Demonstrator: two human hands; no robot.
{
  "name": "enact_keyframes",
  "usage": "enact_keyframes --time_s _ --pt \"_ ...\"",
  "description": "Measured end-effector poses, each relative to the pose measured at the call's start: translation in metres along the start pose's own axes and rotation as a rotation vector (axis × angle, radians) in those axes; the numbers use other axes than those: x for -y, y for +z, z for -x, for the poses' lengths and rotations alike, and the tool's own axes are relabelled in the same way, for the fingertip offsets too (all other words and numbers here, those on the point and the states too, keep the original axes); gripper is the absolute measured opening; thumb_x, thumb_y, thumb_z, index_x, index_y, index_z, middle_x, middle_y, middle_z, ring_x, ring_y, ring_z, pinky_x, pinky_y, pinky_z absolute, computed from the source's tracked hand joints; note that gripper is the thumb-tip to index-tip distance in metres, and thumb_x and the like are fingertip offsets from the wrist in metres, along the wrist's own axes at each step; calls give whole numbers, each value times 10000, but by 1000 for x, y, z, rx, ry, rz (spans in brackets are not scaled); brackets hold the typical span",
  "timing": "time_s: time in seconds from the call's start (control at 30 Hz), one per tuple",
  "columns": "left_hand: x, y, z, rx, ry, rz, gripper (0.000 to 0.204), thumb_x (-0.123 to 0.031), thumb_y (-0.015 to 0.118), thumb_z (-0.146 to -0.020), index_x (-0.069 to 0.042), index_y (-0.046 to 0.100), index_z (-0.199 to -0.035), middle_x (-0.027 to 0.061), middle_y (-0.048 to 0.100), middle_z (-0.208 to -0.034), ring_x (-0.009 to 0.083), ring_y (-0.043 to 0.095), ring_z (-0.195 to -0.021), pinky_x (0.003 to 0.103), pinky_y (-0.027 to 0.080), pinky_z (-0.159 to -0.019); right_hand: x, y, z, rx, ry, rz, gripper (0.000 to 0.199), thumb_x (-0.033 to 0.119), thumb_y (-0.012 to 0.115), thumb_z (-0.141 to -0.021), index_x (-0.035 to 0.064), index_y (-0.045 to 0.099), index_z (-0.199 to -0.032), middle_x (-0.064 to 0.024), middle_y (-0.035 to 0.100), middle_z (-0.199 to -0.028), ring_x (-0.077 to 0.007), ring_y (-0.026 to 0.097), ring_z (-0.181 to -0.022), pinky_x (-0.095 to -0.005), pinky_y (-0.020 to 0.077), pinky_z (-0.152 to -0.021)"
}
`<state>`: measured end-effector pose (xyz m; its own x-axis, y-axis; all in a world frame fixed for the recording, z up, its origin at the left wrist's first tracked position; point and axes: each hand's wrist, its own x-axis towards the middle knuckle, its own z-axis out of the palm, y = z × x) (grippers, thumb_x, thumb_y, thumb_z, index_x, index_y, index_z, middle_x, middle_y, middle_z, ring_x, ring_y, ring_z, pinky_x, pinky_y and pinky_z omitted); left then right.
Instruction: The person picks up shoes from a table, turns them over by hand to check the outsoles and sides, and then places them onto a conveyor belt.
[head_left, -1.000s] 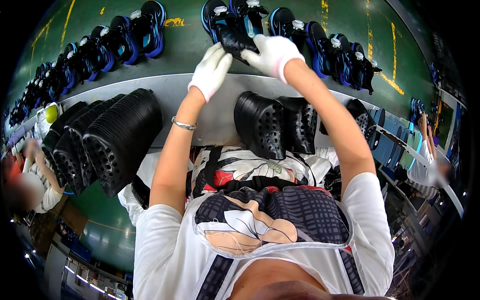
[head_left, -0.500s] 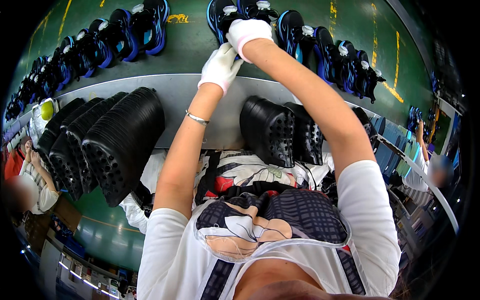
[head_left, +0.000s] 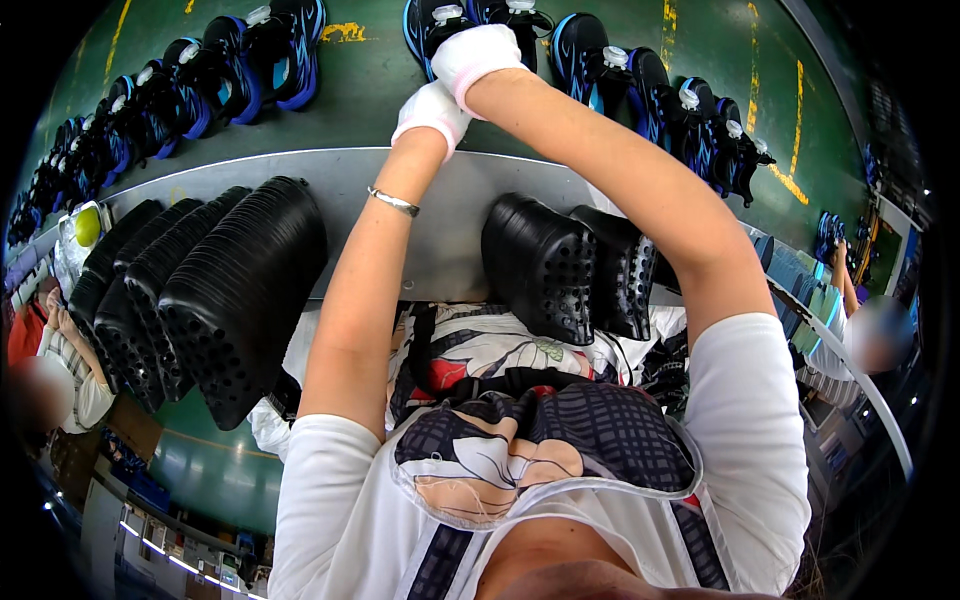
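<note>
My right hand (head_left: 478, 58), in a white glove, is bent over at the near end of a black and blue shoe (head_left: 428, 28). Just below and left of it, touching it, is my left hand (head_left: 432, 112), gloved too. Both hands look curled, but their fingertips and whatever lies between them are hidden. A second black and blue shoe (head_left: 510, 14) stands right behind my right hand. White plastic pieces sit on top of the shoes.
More such shoes line the green surface to the left (head_left: 230, 65) and right (head_left: 650, 95). Stacked black ribbed forms with dotted ends lean across the grey metal edge (head_left: 400, 270) on the left (head_left: 240, 290) and right (head_left: 540, 265). Other people sit at both far sides.
Both hands have shifted slightly up and left in the picture. My left hand has turned, and its fingers, partly visible before, are now tucked out of sight.
</note>
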<state>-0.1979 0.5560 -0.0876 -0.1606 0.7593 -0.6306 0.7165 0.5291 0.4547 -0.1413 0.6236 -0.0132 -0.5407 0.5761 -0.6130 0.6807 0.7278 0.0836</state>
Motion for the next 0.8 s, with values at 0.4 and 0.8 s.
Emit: enact_keyframes --time_s 0.4,0.8 --pt "14 4 -17 28 148 -86 376 -365 609 -831 -97 640 -1092 157 633 -1089 358 587 -1003 399 486 -855 -1 19 -57 -83 -61 -41 278 147 597 -799 121 688 -1061 -73 672 -1071 -249 646 -987 -395 527 -777" --pt "26 1 -13 -142 395 -132 363 -310 609 -838 -67 606 -1108 168 606 -1118 364 589 -985 404 482 -867 -14 10 -14 -157 -25 -188 262 243 532 -842 86 668 -1002 -98 678 -981 -281 651 -905 -398 514 -766"
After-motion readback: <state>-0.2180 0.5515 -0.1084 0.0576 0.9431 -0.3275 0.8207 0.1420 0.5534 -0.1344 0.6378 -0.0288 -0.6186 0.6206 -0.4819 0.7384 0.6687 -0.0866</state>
